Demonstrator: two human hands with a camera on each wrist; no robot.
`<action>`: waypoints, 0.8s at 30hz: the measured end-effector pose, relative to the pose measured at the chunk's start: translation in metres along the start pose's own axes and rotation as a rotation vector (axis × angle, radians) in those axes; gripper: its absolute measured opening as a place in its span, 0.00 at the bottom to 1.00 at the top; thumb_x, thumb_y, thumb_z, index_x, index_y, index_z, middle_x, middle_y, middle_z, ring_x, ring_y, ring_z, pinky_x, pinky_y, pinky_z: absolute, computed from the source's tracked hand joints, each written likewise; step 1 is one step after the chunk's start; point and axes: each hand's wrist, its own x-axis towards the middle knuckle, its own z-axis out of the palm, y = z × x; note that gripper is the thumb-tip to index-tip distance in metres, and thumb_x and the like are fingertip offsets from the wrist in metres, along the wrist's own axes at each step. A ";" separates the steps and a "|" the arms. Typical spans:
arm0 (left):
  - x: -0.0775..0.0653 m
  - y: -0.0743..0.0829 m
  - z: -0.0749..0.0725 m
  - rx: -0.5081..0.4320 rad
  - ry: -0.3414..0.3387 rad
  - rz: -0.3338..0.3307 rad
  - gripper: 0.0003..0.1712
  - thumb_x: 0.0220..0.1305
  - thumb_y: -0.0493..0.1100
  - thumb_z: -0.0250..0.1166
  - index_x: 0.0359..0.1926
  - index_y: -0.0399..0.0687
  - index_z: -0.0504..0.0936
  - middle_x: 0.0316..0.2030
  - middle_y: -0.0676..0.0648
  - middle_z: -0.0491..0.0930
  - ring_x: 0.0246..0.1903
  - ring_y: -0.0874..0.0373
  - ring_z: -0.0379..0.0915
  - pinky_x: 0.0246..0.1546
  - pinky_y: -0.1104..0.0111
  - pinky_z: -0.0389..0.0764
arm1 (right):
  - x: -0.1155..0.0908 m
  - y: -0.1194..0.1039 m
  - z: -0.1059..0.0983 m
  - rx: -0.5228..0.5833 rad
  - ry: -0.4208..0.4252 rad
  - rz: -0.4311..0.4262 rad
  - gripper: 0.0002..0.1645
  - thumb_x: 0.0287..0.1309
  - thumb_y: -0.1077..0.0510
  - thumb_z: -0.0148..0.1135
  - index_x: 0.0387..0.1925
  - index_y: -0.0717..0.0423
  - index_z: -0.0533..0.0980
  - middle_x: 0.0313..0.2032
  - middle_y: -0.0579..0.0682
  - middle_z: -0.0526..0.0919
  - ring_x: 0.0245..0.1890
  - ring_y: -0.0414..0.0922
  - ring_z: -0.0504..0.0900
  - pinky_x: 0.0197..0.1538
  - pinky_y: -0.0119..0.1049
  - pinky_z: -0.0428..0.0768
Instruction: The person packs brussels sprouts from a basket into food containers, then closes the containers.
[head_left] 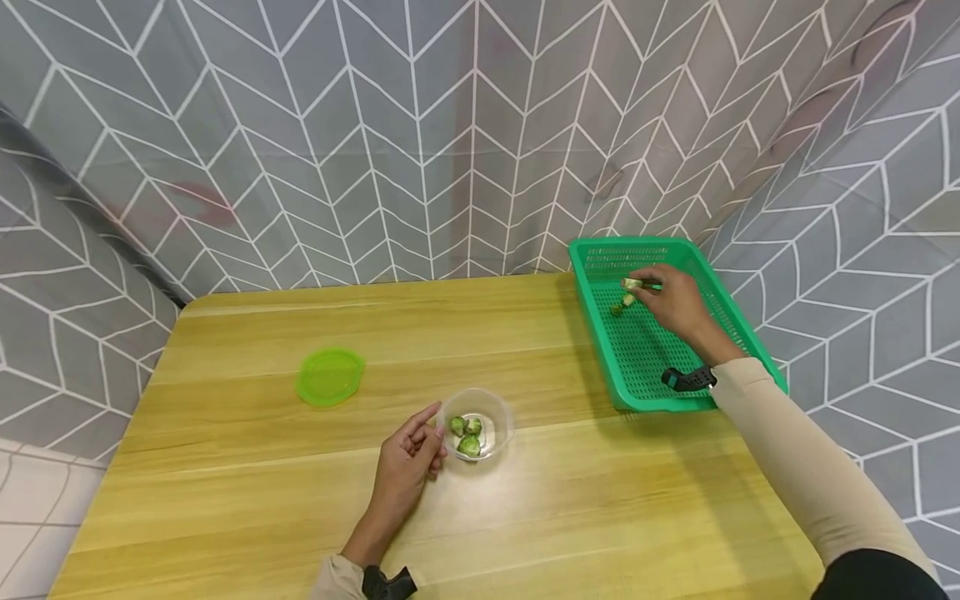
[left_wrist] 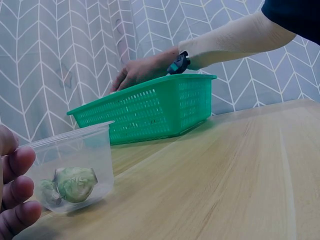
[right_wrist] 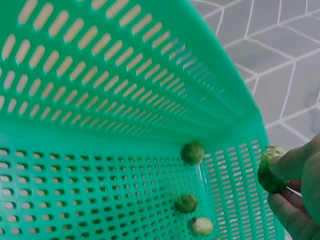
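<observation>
The fingers (right_wrist: 287,209) of the right hand (head_left: 681,302) hold a Brussels sprout (right_wrist: 270,176) in a narrow pinch, thumb against one side; its long axis, in the right wrist view, runs roughly up and down across the grip, pale end uppermost, rounded green end below; beneath these fingers is the green basket (head_left: 637,354), with loose sprouts (right_wrist: 186,203) near one end of its floor; well to their left, the left hand (head_left: 405,458) has its fingers loosely bent against a clear tub (head_left: 501,417), though whether they pinch its rim I cannot tell; just right of those fingertips, inside the tub, sit three sprouts (head_left: 469,446); left of them and farther off, a lime-green lid (head_left: 331,377) lies flat on the table (head_left: 247,500); the step in hand looks like shifting sprouts singly between basket and tub, which way I cannot tell; the next move probably calls for a light pinch, a steady tub and a low release.
</observation>
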 end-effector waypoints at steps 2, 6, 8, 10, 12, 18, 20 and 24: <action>0.000 0.000 0.000 0.000 0.001 -0.001 0.25 0.70 0.44 0.66 0.66 0.46 0.77 0.28 0.34 0.79 0.21 0.61 0.73 0.18 0.74 0.77 | -0.001 -0.005 -0.001 -0.006 0.009 -0.016 0.14 0.64 0.62 0.68 0.49 0.64 0.83 0.48 0.62 0.83 0.43 0.59 0.85 0.45 0.38 0.85; 0.000 0.001 0.000 0.001 0.003 0.000 0.25 0.70 0.44 0.66 0.66 0.45 0.77 0.28 0.35 0.79 0.21 0.62 0.73 0.18 0.74 0.77 | -0.003 -0.011 -0.001 0.002 0.019 -0.036 0.13 0.63 0.64 0.69 0.48 0.64 0.84 0.47 0.60 0.84 0.42 0.57 0.85 0.41 0.18 0.79; 0.000 0.001 0.000 0.001 0.003 0.002 0.25 0.70 0.44 0.66 0.65 0.44 0.77 0.27 0.35 0.79 0.21 0.62 0.73 0.18 0.74 0.77 | -0.005 -0.015 0.000 0.032 0.007 -0.031 0.13 0.62 0.66 0.68 0.49 0.64 0.83 0.47 0.60 0.83 0.43 0.56 0.84 0.42 0.15 0.77; 0.000 0.000 0.000 0.001 0.004 0.000 0.25 0.70 0.44 0.66 0.65 0.45 0.77 0.27 0.35 0.79 0.21 0.62 0.73 0.19 0.74 0.77 | -0.007 -0.020 0.000 0.063 -0.007 -0.018 0.13 0.63 0.65 0.68 0.49 0.64 0.83 0.48 0.60 0.83 0.44 0.56 0.84 0.44 0.15 0.78; 0.000 0.000 0.000 0.003 0.004 -0.003 0.24 0.70 0.44 0.66 0.65 0.46 0.77 0.27 0.35 0.79 0.21 0.62 0.73 0.19 0.74 0.77 | -0.009 -0.025 0.000 0.089 -0.024 -0.003 0.14 0.63 0.64 0.68 0.50 0.63 0.83 0.49 0.58 0.82 0.46 0.55 0.83 0.46 0.17 0.79; 0.000 0.000 0.000 0.015 0.000 -0.002 0.25 0.71 0.44 0.66 0.66 0.46 0.77 0.28 0.36 0.79 0.21 0.62 0.73 0.19 0.73 0.78 | -0.015 -0.039 -0.001 0.124 -0.054 0.021 0.15 0.64 0.61 0.68 0.51 0.60 0.83 0.53 0.56 0.81 0.50 0.52 0.82 0.48 0.21 0.81; 0.000 0.000 0.000 0.017 -0.001 0.001 0.25 0.71 0.44 0.66 0.66 0.46 0.77 0.28 0.36 0.79 0.21 0.62 0.73 0.19 0.73 0.78 | -0.018 -0.044 -0.001 0.150 -0.068 0.024 0.15 0.64 0.61 0.68 0.52 0.60 0.83 0.54 0.56 0.80 0.51 0.52 0.82 0.48 0.21 0.81; 0.000 0.000 0.000 0.020 -0.002 0.005 0.25 0.71 0.44 0.65 0.66 0.45 0.77 0.27 0.36 0.79 0.21 0.62 0.73 0.18 0.73 0.78 | -0.021 -0.055 0.000 0.200 -0.099 0.029 0.16 0.65 0.61 0.67 0.53 0.59 0.83 0.54 0.55 0.80 0.50 0.51 0.82 0.47 0.20 0.81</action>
